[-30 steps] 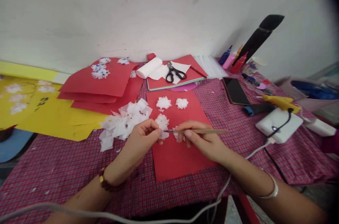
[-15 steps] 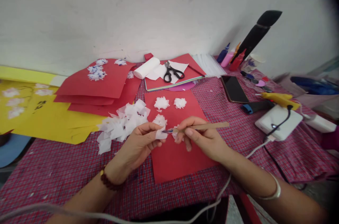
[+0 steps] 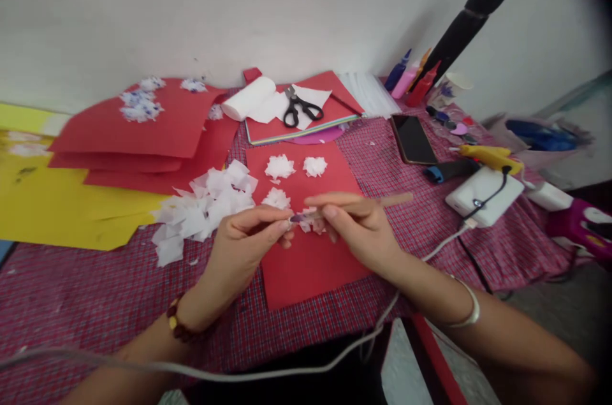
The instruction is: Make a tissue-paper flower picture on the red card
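Observation:
My right hand (image 3: 356,229) pinches a thin wooden-handled brush (image 3: 363,204) held level, its dark tip pointing left. My left hand (image 3: 246,242) meets that tip with thumb and fingers pinched together; what they hold is hidden, perhaps a scrap of white tissue. Both hands hover over a red paper sheet (image 3: 306,258). Three white tissue flowers (image 3: 280,167) lie on the sheet beyond the hands. A heap of white tissue squares (image 3: 205,207) sits just left of my left hand.
Red sheets (image 3: 138,131) and yellow paper (image 3: 57,201) lie at the left. Scissors (image 3: 296,108) and a tissue roll (image 3: 248,97) rest at the back. A phone (image 3: 414,139), glue gun (image 3: 485,155), white power bank (image 3: 482,194) and paint bottles (image 3: 408,80) stand right. A cable (image 3: 268,370) runs near me.
The view has tilted and shifted, so everything sits higher and more leftward. My hands stay together at the brush tip; the white scrap seen at my left fingers earlier is hidden now.

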### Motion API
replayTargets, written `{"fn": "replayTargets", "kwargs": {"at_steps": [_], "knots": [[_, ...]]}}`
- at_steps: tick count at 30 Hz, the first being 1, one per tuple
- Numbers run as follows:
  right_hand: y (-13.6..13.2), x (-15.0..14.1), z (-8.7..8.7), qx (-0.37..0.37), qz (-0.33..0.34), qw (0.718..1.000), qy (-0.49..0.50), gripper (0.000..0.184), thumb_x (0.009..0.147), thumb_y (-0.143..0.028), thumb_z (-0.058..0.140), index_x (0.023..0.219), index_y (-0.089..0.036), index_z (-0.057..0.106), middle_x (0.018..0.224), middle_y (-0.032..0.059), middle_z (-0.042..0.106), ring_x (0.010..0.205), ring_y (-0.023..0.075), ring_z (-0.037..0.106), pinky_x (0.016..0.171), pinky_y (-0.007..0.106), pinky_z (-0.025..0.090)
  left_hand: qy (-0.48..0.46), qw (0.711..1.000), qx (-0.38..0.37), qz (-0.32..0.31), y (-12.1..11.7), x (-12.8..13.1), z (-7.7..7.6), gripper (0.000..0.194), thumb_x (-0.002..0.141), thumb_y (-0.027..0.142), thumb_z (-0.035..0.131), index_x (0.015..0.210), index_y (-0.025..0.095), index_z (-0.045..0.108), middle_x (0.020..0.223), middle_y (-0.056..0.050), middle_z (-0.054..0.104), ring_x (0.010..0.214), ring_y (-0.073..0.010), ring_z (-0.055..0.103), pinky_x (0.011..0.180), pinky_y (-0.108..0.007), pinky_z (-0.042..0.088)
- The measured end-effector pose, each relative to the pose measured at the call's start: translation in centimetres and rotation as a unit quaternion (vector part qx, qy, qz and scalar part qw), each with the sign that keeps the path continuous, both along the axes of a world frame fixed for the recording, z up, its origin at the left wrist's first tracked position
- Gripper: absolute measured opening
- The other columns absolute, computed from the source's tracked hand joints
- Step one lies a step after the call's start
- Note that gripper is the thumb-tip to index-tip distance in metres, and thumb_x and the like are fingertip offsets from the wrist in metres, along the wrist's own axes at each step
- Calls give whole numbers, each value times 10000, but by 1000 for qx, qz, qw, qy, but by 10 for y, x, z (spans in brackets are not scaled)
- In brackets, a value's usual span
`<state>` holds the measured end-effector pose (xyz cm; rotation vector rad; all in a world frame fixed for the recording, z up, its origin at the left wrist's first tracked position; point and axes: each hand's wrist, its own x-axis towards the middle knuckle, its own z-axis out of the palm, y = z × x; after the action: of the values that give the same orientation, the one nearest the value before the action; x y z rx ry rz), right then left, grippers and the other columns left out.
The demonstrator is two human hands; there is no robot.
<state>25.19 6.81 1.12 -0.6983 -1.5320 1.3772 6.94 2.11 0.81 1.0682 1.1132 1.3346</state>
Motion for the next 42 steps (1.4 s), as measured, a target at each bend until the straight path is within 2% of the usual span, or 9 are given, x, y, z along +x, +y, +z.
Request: {"fn": "replayTargets", "kwargs": {"at_steps": [3, 6, 9, 14, 19, 21, 27, 36, 42], "knots": [[5, -1, -2, -132, 37, 988, 67, 167, 884, -352, 608, 924, -215, 697, 632, -39, 625, 417, 49, 457, 395, 179, 374, 198, 968, 152, 27, 1, 3, 13, 188, 800, 88, 669, 874, 242, 748, 736, 22, 689, 687, -103, 631, 659, -234, 512], [10, 2, -2, -185, 75, 974, 104, 222, 813, -402, 685, 931, -215, 667, 718, -34, 686, 388, 38, 452, 387, 180, 395, 297, 927, 228, 34, 7, 2, 26, 177, 814, 80, 648, 876, 224, 730, 807, -1, 703, 748, -135, 645, 655, -270, 510], [13, 5, -1, -132, 55, 986, 89, 240, 829, -415, 670, 924, -194, 668, 731, -7, 708, 413, 58, 516, 404, 192, 423, 359, 892, 274, 28, 12, 3, 27, 156, 849, 97, 622, 912, 211, 709, 830, -12, 712, 753, -145, 659, 655, -274, 527], [14, 14, 2, 1, 27, 999, -46, 258, 924, -380, 554, 790, -168, 617, 646, -2, 655, 493, 79, 563, 467, 200, 433, 504, 732, 458, -30, 14, 2, 12, 158, 892, 143, 597, 1034, 176, 657, 969, -70, 720, 897, -180, 673, 792, -295, 548], [17, 22, 3, 149, 45, 954, -257, 219, 936, -288, 524, 810, -144, 631, 697, 19, 662, 638, 104, 602, 602, 224, 426, 516, 796, 315, 22, 18, -8, 3, 114, 929, 192, 527, 869, 185, 624, 819, -26, 680, 753, -154, 632, 680, -276, 485], [18, 22, 1, 171, 47, 938, -298, 217, 938, -276, 505, 819, -142, 629, 700, 22, 658, 640, 112, 597, 600, 233, 406, 549, 800, 244, -5, 20, -13, 0, 195, 936, 221, 493, 769, 187, 587, 710, -3, 616, 653, -140, 576, 605, -267, 423], [20, 17, -2, 185, 53, 904, -382, 218, 941, -268, 472, 822, -146, 608, 727, 43, 643, 640, 134, 568, 611, 269, 378, 639, 735, 183, -132, 17, -13, -7, 289, 937, 291, 430, 717, 182, 581, 710, -37, 589, 681, -180, 554, 621, -296, 390], [17, 16, -11, 226, 67, 900, -367, 247, 966, -310, 453, 829, -165, 599, 824, 70, 661, 752, 170, 598, 686, 299, 404, 739, 617, 157, -218, -8, 3, 11, 168, 820, 270, 596, 851, 129, 682, 904, -121, 626, 841, -292, 585, 662, -393, 481], [25, 24, 0, 91, -49, 970, -219, 236, 927, -310, 511, 764, -156, 584, 667, 11, 587, 576, 108, 541, 558, 252, 405, 754, 604, 174, -192, -19, 8, 0, 234, 844, 214, 539, 942, 83, 705, 1017, -177, 657, 884, -323, 615, 672, -440, 535]]}}
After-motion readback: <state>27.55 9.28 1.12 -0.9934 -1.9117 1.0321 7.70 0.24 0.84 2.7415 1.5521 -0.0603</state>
